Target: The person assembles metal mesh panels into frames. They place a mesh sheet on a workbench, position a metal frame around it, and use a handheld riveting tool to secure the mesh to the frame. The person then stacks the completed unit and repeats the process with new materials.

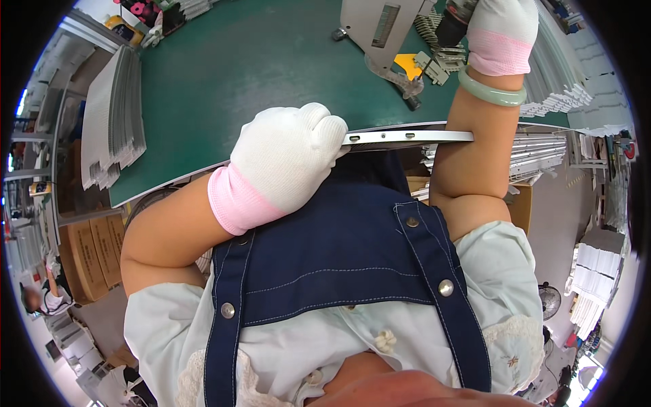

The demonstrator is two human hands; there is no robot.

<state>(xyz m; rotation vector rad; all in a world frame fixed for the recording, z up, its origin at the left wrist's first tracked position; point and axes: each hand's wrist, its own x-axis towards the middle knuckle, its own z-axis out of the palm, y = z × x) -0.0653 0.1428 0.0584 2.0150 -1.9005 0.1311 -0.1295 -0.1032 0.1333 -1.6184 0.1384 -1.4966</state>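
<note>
Looking on through the head view, I'd say holding this piece well means a firm hold without twisting, because only one end is gripped and the rest reaches out past the knuckles. The slotted face is best kept turned up to the eye, and the free end steadied so that it doesn't knock or scrape the forearm. I'd keep loose glove cloth away from the thin tip of the black tool (456, 26), too.

The left hand (288, 152), in a white glove with a pink cuff, is clenched around the near end of a long white bar (428, 136). The bar runs out to the right of that fist, roughly level, along the near edge of the green table (224, 74). Its far end overlaps the right forearm; whether they touch, I can't tell. The right hand (503, 30), gloved alike, is beyond the bar and up to the right of the left fist, right beside the black tool. Its fingers are partly cut off above, so I can't tell if they grip it.
</note>
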